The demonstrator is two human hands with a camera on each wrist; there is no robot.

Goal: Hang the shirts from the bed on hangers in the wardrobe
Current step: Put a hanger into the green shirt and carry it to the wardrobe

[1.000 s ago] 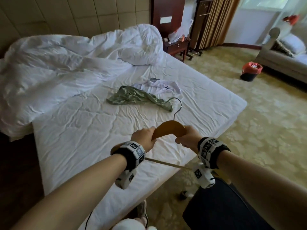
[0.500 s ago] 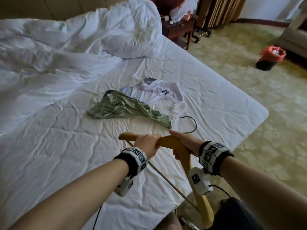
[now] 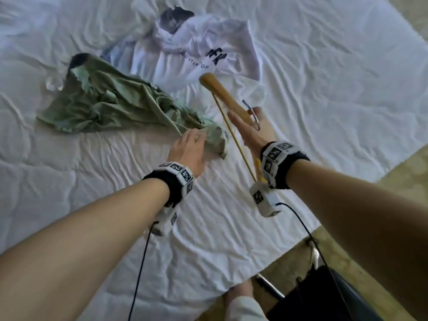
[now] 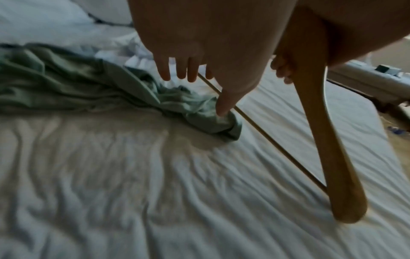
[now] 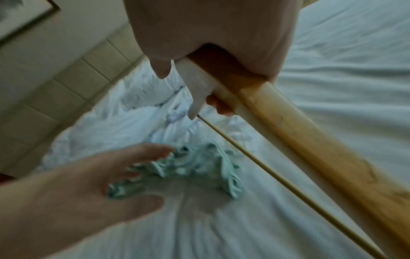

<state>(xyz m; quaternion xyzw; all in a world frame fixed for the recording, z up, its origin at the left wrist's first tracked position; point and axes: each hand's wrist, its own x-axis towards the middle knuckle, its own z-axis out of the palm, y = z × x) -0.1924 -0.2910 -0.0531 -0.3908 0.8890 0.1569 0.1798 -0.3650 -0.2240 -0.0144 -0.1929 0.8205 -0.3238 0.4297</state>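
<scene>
Wrinkled white bed (image 3: 324, 100), tiled wall (image 5: 55, 73)

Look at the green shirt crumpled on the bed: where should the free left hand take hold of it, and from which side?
Best guess: pinch the bunched end of the green shirt nearest the left hand, coming from above on the near side. That end is raised in folds, so fingers can close round it; the rest lies spread toward the white shirt. The right hand holds the hanger.
</scene>
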